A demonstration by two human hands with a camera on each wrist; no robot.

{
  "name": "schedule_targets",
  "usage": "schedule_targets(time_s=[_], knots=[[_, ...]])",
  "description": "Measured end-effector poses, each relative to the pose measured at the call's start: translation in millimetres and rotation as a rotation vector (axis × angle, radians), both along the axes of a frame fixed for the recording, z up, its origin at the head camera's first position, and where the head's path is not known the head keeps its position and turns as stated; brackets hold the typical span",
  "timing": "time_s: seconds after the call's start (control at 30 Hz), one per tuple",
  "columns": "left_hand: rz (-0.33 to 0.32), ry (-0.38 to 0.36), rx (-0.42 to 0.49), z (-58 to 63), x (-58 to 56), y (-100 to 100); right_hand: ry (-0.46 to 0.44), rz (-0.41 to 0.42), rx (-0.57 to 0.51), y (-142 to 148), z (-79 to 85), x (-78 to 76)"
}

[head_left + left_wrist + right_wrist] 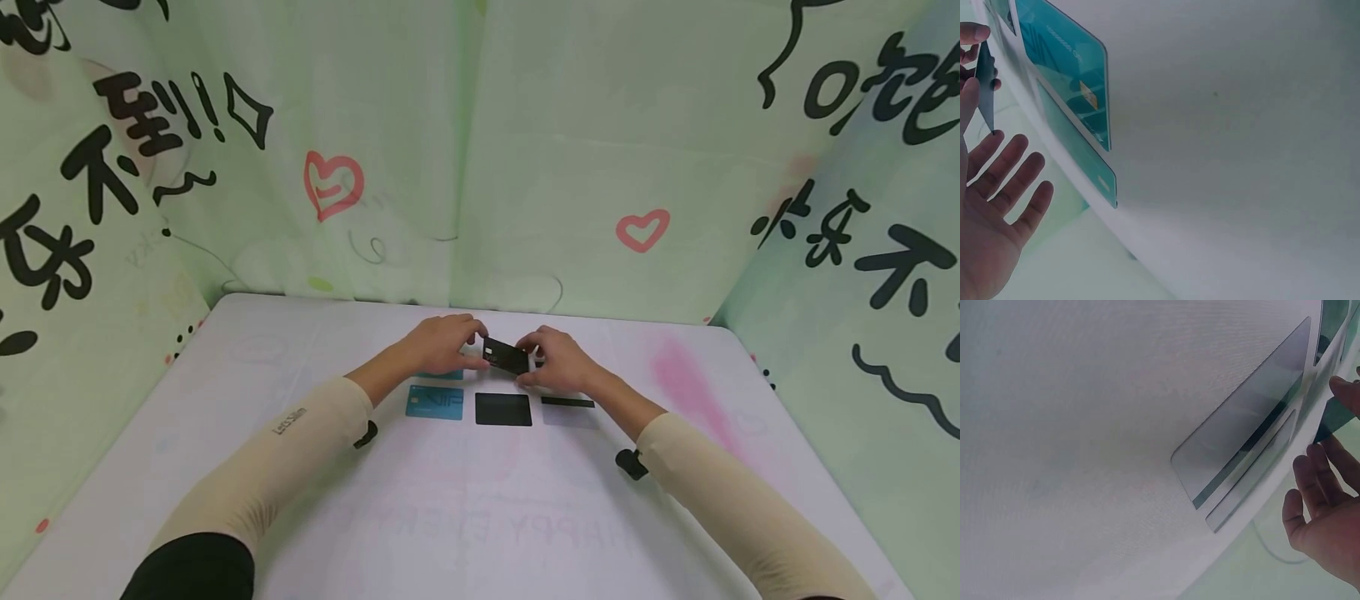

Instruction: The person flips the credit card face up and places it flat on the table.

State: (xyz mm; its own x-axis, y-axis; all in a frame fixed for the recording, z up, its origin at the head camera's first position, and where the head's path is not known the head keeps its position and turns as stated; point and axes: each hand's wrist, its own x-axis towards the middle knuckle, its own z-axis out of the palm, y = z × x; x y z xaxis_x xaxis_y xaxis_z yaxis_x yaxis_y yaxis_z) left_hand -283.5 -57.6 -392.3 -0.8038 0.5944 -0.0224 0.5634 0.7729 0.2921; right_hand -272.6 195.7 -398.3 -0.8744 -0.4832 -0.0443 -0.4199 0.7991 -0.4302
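Observation:
A black card (505, 356) with a small pale chip is held tilted above the table between both hands. At its left end, the left hand (442, 343) pinches it by thumb and forefinger; in the left wrist view the other fingers (1025, 181) spread away from it. The right hand (558, 358) pinches the right end, its lower fingers loosely bent in the right wrist view. Under the hands lie a blue VIP card (435, 402), a second black card (503, 410) and a white card with a black stripe (567, 415).
Behind the VIP card lies another blue card (450, 375), partly covered by the left hand. A second pale card (1254, 472) lies behind the striped one. The white tabletop (465, 517) meets printed green curtains (525, 208) at the back and sides.

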Motion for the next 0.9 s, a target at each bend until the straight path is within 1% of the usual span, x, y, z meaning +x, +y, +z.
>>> schedule_targets(time_s=[0.17,0.33,0.63,0.9], knots=[[0.005,0.014,-0.039,-4.1,-0.8,-3.1,-0.001,-0.004,0.003,-1.5,-0.4,0.1],[0.001,0.018,-0.084,-5.6,-1.3,-3.6,-0.001,-0.004,0.004,-2.8,-1.0,0.5],[-0.033,0.069,-0.160,-9.1,-2.0,-2.4,-0.046,-0.015,0.030,-5.6,-1.1,-0.1],[-0.010,0.063,-0.197,-14.1,0.2,0.2,-0.034,0.019,0.055,-5.1,-0.9,-0.5]])
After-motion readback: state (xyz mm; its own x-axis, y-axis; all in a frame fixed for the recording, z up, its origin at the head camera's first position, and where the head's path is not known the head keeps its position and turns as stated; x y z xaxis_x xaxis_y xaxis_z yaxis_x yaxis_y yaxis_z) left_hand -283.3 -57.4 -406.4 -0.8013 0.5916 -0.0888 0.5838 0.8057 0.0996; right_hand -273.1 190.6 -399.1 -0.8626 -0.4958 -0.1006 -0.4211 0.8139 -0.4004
